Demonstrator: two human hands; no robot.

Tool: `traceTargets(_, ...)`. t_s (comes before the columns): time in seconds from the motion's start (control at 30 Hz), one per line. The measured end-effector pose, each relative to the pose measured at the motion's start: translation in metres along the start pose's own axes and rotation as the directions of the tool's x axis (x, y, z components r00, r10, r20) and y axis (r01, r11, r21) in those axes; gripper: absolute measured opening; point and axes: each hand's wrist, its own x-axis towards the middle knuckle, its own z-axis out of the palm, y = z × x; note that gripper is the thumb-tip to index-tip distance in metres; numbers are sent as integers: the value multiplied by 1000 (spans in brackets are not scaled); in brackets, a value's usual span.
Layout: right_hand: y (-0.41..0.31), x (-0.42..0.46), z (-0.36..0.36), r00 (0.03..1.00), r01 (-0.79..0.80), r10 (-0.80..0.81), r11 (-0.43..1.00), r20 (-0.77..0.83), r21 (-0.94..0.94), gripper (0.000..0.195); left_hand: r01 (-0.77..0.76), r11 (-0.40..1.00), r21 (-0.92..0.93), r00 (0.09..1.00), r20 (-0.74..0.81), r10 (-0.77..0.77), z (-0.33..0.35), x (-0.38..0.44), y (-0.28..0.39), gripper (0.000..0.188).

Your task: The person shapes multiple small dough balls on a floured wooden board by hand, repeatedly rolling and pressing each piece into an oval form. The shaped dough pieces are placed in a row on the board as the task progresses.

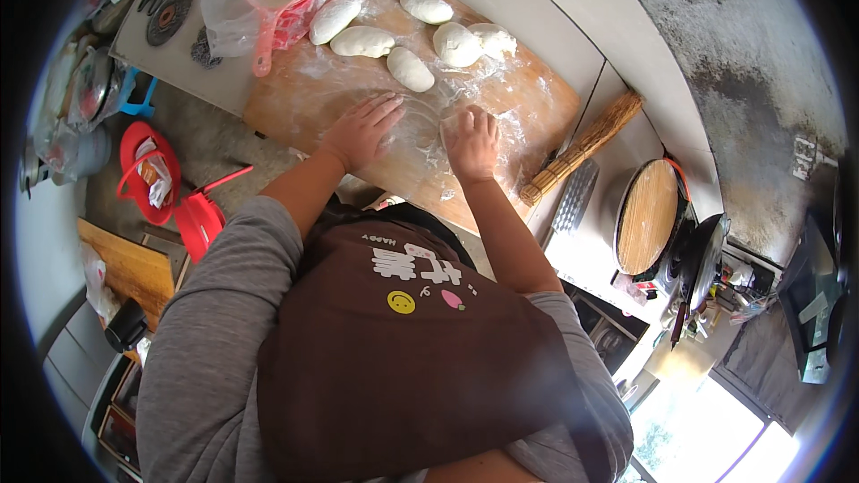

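Observation:
Both hands rest over a floured wooden board (295, 90). My left hand (366, 129) lies palm down with its fingers stretched towards the board's middle; whether anything is under the palm is hidden. My right hand (472, 141) is palm down with bent fingers, and a bit of pale dough or flour seems to show at its left edge; I cannot tell if it holds anything. Beyond the hands lie several floured dough pieces: an oval one (410, 69) nearest, a long one (362, 41) to its left and a round one (457, 44) to its right.
A pink long-handled strainer or scoop (266, 33) sits on plastic bags at the board's far left. A straw brush (582, 147) lies along the right edge, beside a metal grater (576, 196). Farther right is a pot with a wooden lid (647, 217). A red basket (168, 201) stands below left.

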Motion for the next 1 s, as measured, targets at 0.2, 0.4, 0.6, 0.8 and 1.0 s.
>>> traceTargets(0.2, -10, 15, 17, 999, 35, -35, 999, -15, 28, 21, 28, 1000, 7, 999, 35, -28, -3, -1, 2, 64)
traceTargets(0.4, -5, 51, 30, 984, -167, 174, 978, -46, 125, 16, 6, 1000, -1, 1000, 3, -6, -4, -1, 2, 65)
traceTargets(0.6, 10, 59, 19, 924, -383, 350, 848, 155, 366, 43, 21, 1000, 13, 1000, -3, -21, -1, -1, 2, 67)
traceTargets(0.8, 18, 48, -50, 667, -736, 490, 548, 560, 397, 62, 56, 998, 13, 998, -5, -56, -4, -4, 3, 70)
traceTargets(1.0, 12, -7, -7, 991, -109, 104, 993, -79, -50, 24, 31, 1000, -6, 999, -24, -31, 0, -2, 0, 70)
